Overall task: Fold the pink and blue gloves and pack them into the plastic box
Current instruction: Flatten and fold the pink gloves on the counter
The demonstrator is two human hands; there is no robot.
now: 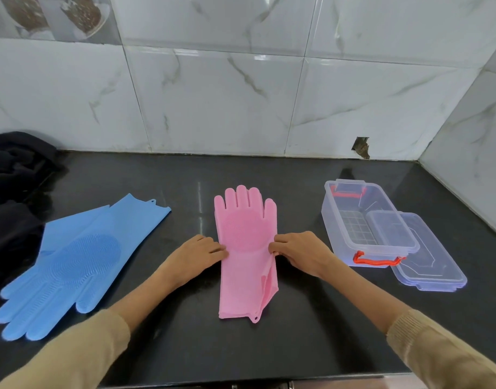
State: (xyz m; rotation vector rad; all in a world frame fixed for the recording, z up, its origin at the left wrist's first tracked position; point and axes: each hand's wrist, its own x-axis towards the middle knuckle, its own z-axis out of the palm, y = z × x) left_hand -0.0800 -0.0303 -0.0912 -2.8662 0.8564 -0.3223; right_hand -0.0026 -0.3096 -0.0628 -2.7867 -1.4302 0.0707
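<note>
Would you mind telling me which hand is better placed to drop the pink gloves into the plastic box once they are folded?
Right, probably. The right hand already pinches the pink gloves' right edge, and the open plastic box stands on that same side. The left hand rests on the opposite edge, farther away.

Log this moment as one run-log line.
step: folding not begun | left hand: on pink gloves edge | right hand: pinching opposite edge | blue gloves: flat | box: open, empty
</note>
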